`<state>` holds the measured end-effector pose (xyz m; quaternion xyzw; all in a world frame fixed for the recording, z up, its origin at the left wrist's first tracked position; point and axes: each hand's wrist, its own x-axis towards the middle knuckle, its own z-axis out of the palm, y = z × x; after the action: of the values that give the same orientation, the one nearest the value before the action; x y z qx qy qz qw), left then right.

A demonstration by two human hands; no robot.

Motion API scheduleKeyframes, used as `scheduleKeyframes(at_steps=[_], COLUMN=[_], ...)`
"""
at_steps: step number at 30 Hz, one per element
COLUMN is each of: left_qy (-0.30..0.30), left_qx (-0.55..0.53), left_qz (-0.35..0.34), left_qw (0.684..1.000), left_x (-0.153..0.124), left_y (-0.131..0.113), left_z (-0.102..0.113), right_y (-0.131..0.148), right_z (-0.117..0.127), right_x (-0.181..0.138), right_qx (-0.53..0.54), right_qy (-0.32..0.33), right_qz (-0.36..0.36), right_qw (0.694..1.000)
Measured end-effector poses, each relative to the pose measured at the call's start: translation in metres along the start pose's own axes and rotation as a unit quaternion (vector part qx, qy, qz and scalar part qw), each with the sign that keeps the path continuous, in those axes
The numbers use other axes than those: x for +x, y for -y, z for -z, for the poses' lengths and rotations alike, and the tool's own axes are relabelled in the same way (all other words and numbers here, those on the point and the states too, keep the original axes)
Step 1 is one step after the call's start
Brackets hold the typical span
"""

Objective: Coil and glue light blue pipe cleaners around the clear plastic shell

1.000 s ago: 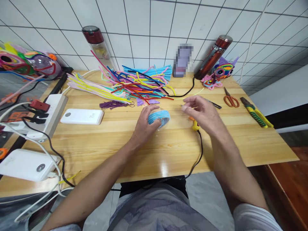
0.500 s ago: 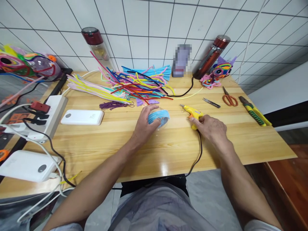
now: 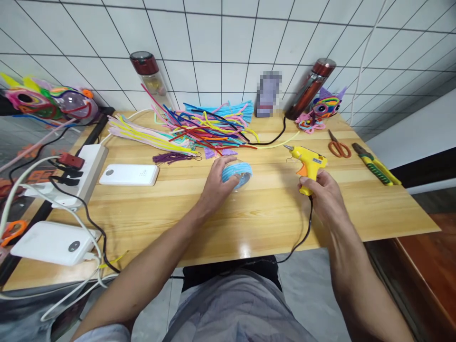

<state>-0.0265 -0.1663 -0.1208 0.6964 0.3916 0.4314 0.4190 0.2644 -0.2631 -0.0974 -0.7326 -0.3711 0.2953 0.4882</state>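
Note:
My left hand (image 3: pixel 218 183) is wrapped round a clear ball partly wound with light-blue pipe cleaner (image 3: pixel 238 173), which rests on the wooden table (image 3: pixel 249 218). My right hand (image 3: pixel 322 192) grips the handle of a yellow glue gun (image 3: pixel 308 161) and holds it upright above the table, nozzle pointing left toward the ball. The gun's black cord (image 3: pixel 302 235) runs down over the table's front edge.
A heap of coloured pipe cleaners (image 3: pixel 199 126) lies behind the ball. Scissors (image 3: pixel 337 145), pliers (image 3: pixel 374 164), a pipe-cleaner owl (image 3: pixel 324 109) and two bottles (image 3: pixel 309 88) stand at the back and right. Power banks (image 3: pixel 130 175), a power strip (image 3: pixel 81 173) and cables crowd the left.
My right hand closed on the glue gun lying on the table, lifted it and raised it upright. My left hand stayed on the ball.

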Motion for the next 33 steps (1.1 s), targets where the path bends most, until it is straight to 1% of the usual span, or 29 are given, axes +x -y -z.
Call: scheduleKeyframes(at_steps=[1, 3, 8, 12, 16, 23, 27, 33], left_qy=[0.001, 0.004, 0.010, 0.014, 0.023, 0.021, 0.020, 0.026], left_qx=[-0.001, -0.003, -0.004, -0.005, -0.020, -0.021, -0.013, -0.020], left_qz=[0.000, 0.003, 0.011, 0.008, -0.001, 0.001, -0.009, -0.009], left_qw=[1.000, 1.000, 1.000, 1.000, 1.000, 1.000, 1.000, 0.999], left_x=[0.000, 0.000, -0.001, -0.001, -0.002, -0.005, -0.005, -0.003], left_y=[0.000, 0.000, -0.001, -0.002, -0.002, -0.001, 0.001, 0.004], left_z=[0.000, 0.001, 0.003, 0.003, 0.004, 0.004, 0.003, 0.003], right_y=[0.000, 0.001, 0.000, -0.005, -0.010, -0.009, -0.009, -0.013], right_z=[0.000, -0.004, -0.022, -0.032, -0.037, -0.041, -0.042, -0.043], right_x=[-0.008, -0.021, -0.039, -0.045, -0.045, -0.045, -0.046, -0.043], right_qx=[0.047, 0.090, 0.115, 0.113, 0.124, 0.183, 0.206, 0.227], right_qy=[0.021, 0.065, 0.148, 0.190, 0.206, 0.200, 0.224, 0.237], right_qz=[0.002, 0.006, 0.009, 0.006, 0.010, -0.004, -0.018, -0.003], right_qw=[0.999, 0.994, 0.982, 0.975, 0.971, 0.962, 0.952, 0.945])
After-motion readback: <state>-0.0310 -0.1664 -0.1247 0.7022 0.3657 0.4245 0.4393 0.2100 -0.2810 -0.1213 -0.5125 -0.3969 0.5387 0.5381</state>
